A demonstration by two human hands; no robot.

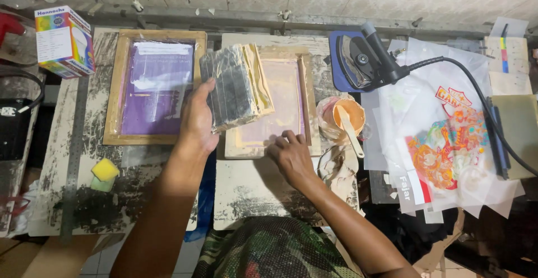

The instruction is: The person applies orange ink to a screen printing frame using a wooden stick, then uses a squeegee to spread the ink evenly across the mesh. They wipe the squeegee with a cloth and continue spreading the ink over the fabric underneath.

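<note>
Camouflage mesh shirt (269,255) nearest, at bottom edge. Right hand (290,156) flat, fingers spread on near rail of pale wooden screen frame (305,96), pinning it to worn table (246,191). Left hand (197,122) clasps squeegee (235,87), tilted on that frame's left part, blade resting on mesh. Just right: cup of orange ink (348,115) with spatula, within reach. Left: purple screen frame (154,87). Far right: iron (361,59), printed transfer sheets (448,143).

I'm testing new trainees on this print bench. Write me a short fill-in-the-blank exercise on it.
1. The left hand holds a dark stack of sheets over the ____ wooden frame.
2. The right hand presses its fingertips on that frame's ____ edge.
3. The sponge near the ruler is ____ on top.
4. The cup holds ____ paste.

Missing words: right; bottom; yellow; orange
</note>
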